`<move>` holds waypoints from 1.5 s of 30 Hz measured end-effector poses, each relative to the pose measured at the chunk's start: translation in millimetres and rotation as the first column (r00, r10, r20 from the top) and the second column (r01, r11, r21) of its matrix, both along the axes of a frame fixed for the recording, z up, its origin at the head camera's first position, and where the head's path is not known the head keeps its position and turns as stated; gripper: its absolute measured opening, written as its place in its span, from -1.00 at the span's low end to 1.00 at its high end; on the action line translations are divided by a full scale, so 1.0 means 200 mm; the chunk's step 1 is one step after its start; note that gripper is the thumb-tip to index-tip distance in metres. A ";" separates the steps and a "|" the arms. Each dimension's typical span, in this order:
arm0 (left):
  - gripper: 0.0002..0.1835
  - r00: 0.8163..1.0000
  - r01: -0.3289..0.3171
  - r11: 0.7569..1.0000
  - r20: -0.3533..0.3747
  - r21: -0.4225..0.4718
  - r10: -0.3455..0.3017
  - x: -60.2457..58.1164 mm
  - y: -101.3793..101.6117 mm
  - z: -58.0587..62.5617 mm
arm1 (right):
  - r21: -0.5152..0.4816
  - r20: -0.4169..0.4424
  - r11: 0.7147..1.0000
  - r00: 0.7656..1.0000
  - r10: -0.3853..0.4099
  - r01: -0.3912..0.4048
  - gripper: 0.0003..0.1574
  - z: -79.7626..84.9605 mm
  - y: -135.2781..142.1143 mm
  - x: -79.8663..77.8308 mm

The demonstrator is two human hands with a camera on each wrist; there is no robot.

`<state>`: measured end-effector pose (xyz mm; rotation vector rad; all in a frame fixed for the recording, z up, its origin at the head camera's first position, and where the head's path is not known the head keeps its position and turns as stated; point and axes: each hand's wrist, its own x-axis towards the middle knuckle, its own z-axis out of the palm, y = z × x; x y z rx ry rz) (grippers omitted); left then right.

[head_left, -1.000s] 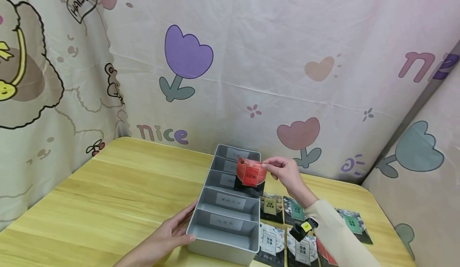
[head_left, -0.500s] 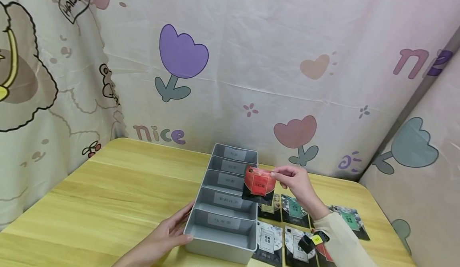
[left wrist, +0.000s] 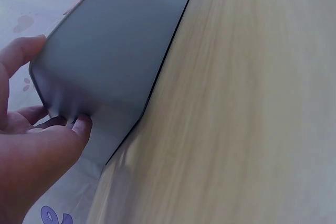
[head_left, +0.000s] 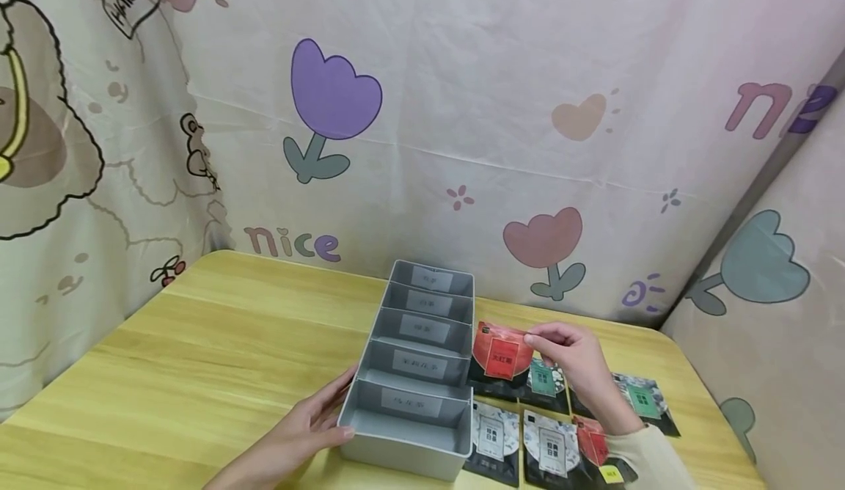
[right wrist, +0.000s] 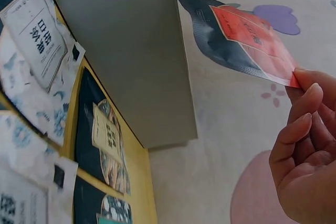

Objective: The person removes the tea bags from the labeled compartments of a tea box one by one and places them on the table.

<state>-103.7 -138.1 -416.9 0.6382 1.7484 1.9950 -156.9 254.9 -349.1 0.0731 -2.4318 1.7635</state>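
Observation:
A long grey box (head_left: pixel 403 455) with several labelled compartments stands on the table. My left hand (head_left: pixel 300 431) holds its near left corner, thumb at the front edge and fingers along the left side. In the left wrist view, fingertips press the grey wall (left wrist: pixel 110 40). My right hand (head_left: pixel 581 369) pinches a red and black tea packet (head_left: pixel 503 361) by its top corner, just right of the box. In the right wrist view this packet (right wrist: pixel 249 32) hangs raised beside the box's upper edge, pinched between thumb and forefinger. It overlaps other packets in the head view.
Several tea packets lie right of the box: white-labelled ones (head_left: pixel 490 439), green-labelled ones (head_left: pixel 643 400) and a red one (head_left: pixel 590 439). A yellow-labelled packet (right wrist: pixel 106 136) shows in the right wrist view. A printed curtain (head_left: pixel 422 145) hangs behind the wooden table (head_left: pixel 264 321).
My right hand has moved right and slightly down with the red tea packet, from over the middle compartments to beside the box. My left hand keeps its place at the corner.

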 end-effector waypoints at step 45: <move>-0.17 1.000 -0.013 0.999 -0.022 0.035 0.014 -0.02 -0.02 -0.02 | 0.010 0.079 0.945 0.941 -0.328 0.328 -0.81 -0.12 0.98 0.28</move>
